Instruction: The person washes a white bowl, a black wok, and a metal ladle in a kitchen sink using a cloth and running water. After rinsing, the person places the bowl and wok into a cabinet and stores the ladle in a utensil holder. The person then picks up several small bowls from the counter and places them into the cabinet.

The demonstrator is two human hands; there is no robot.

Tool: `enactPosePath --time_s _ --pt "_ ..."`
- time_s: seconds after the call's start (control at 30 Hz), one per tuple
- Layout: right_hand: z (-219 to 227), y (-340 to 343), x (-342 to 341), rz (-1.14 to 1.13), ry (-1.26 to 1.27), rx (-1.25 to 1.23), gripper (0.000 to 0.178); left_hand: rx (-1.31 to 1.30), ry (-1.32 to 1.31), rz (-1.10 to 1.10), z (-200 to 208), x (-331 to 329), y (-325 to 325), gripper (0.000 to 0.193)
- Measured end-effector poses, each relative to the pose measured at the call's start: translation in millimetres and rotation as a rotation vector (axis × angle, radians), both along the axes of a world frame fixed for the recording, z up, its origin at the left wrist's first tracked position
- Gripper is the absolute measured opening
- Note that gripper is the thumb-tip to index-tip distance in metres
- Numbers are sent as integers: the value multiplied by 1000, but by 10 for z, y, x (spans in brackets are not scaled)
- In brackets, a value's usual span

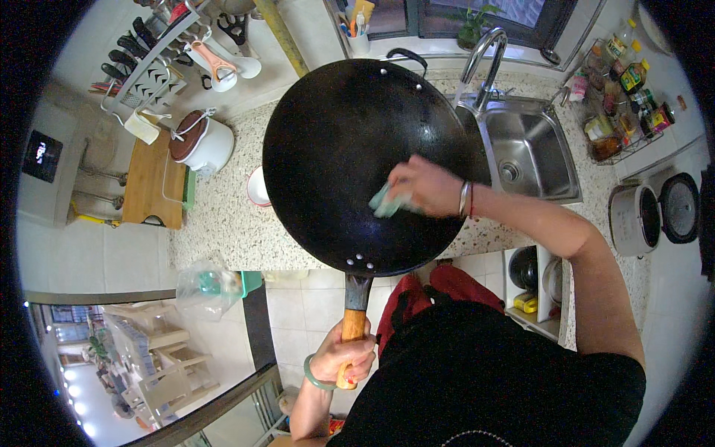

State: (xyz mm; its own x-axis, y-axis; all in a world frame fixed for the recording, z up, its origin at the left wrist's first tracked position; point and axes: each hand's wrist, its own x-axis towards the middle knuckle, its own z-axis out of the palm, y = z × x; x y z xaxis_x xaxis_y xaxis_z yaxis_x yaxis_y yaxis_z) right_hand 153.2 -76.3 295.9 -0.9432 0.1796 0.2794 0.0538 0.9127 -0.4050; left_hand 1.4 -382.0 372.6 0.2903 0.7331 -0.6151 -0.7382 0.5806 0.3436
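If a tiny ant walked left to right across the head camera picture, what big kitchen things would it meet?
Wooden board → white pot → wok → sink → rice cooker.

My one view comes from the left camera of the pair on the wearer's head, looking steeply down and forward over their black short-sleeved top (506,380). The broad round black metal wok (335,149) sits close below the lens and fills the middle. Farther off, the dark-framed window (439,15) touches my upper edge. The fisheye is wide: straight lines bow near my rim, and the corners go black.
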Motion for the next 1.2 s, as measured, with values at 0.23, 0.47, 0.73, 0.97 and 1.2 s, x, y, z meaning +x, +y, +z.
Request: enactPosePath --time_s 0.23,0.47,0.73,0.97,1.2 --pt "409 1145 -117 -197 156 885 33 -32 20 -52 -2 -22 -49 21" --pt "216 650 297 -533 -140 690 32 48 31 47 34 -13 -150 22" --pt "-286 -1046 -32 -303 102 -570 28 55 93 8 -136 40 24 19" --pt "-307 -782 -78 -98 162 -381 28 58 -10 36 -165 60 -54 19" --pt "-235 583 -6 -657 63 517 37 52 -89 -12 -135 71 -212 19"
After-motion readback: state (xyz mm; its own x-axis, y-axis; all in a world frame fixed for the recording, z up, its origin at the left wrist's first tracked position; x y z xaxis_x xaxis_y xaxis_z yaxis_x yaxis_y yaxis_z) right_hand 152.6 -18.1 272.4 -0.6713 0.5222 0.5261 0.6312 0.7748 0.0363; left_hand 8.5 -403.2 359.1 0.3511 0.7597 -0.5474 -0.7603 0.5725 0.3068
